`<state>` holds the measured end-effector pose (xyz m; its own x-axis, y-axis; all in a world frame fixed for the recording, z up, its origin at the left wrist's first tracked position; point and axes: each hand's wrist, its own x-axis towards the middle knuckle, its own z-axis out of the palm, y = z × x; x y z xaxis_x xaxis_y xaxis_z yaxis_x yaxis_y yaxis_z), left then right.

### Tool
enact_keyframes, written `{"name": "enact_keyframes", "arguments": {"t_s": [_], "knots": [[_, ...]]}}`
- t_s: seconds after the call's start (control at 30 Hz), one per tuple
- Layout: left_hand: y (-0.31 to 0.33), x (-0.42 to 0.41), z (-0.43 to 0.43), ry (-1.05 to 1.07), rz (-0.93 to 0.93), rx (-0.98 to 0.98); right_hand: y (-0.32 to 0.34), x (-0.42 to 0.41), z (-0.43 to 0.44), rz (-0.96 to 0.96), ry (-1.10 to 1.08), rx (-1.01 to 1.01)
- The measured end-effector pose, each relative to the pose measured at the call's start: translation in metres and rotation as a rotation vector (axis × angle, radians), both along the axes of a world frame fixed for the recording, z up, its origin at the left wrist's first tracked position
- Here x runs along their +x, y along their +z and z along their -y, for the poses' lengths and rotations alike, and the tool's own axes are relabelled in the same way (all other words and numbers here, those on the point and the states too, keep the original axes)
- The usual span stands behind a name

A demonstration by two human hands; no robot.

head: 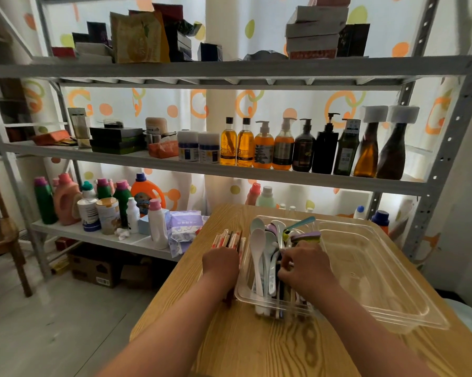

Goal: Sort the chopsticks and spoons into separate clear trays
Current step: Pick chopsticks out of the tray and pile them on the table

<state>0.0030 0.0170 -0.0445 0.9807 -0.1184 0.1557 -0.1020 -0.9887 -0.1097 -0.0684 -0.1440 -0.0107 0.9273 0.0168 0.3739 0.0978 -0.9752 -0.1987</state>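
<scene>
Now | spoons (258, 240) white, blue, purple in clear tray (379, 281) | wrapped chopsticks (229, 239) beside | left hand (220, 263), right hand (304, 265) grip: cannot tell

Large dark character 姜 on the orange pump bottle (263, 153) on the middle shelf (161, 159), a figure 8 on each of two amber bottles (228, 145) beside it, other labels too small to read

This looks like a storage room in a home. A grey metal rack (229, 69) against a spotted curtain (175, 110) carries stacked boxes (315, 31), pump bottles of soap (283, 145) and detergent jugs (66, 200), with a cardboard box (98, 268) on the floor beneath. A small wooden desk (256, 336) stands in front of it.
</scene>
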Motion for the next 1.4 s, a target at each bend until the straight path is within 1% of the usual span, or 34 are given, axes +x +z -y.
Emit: {"name": "enact_keyframes", "arguments": {"t_s": [0.1,0.17,0.27,0.37,0.47,0.53,0.73,0.8,0.93,1.07,1.3,1.4], "knots": [[0.001,0.001,0.001,-0.021,-0.004,0.004,0.002,0.001,0.001,-0.178,-0.081,-0.094],[0.002,0.000,-0.002,-0.040,-0.002,-0.056,0.001,0.003,0.000,-0.239,-0.112,-0.129],[0.002,0.001,-0.006,-0.036,0.057,-0.227,-0.003,0.004,-0.003,-0.225,-0.139,-0.192],[0.004,0.006,-0.004,0.019,0.100,-0.371,-0.011,0.005,-0.005,-0.199,-0.135,-0.269],[0.011,0.009,0.002,0.037,0.077,-0.542,-0.016,0.006,-0.005,-0.207,-0.147,-0.316],[0.015,0.008,0.009,0.027,0.031,-0.601,-0.017,0.006,-0.005,-0.234,-0.144,-0.349],[0.010,0.004,0.026,0.054,-0.044,-0.602,-0.020,0.012,-0.005,-0.295,-0.148,-0.439],[0.005,0.001,0.026,0.060,-0.035,-0.594,-0.022,0.015,-0.004,-0.315,-0.138,-0.458],[0.000,-0.002,0.025,0.086,0.009,-0.680,-0.028,0.024,-0.003,-0.374,-0.114,-0.468],[0.002,-0.004,0.026,0.087,0.037,-0.625,-0.028,0.026,-0.006,-0.378,-0.101,-0.526],[-0.002,0.000,0.026,0.106,0.001,-0.605,-0.023,0.027,-0.013,-0.405,-0.134,-0.665],[-0.001,0.000,0.027,0.093,0.014,-0.536,-0.023,0.027,-0.012,-0.412,-0.133,-0.670]]}}
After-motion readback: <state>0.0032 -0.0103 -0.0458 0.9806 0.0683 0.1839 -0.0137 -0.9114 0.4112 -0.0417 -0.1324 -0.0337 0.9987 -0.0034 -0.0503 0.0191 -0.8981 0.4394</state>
